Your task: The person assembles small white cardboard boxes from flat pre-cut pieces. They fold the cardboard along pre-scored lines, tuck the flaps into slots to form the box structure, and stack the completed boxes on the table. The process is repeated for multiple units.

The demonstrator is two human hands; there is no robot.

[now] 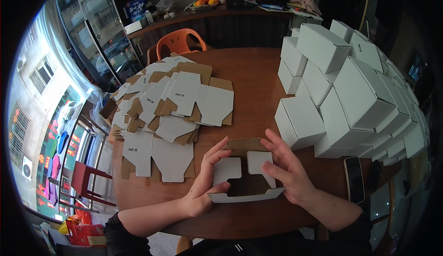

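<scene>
Two hands work one half-formed white carton [244,175] at the near edge of the round wooden table [258,78]. Left hand [205,182] grips its left wall, thumb bracing the front flap; right hand [288,173] clasps the right side, fingers pressing an inner flap down. Flat blanks [170,108] lie left, finished boxes [350,90] stacked right, a phone [354,178] beside them

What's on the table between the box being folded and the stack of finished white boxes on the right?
In the head view, only bare brown table shows between the half-folded box and the stack of finished boxes; the right hand reaches across part of that gap.
</scene>
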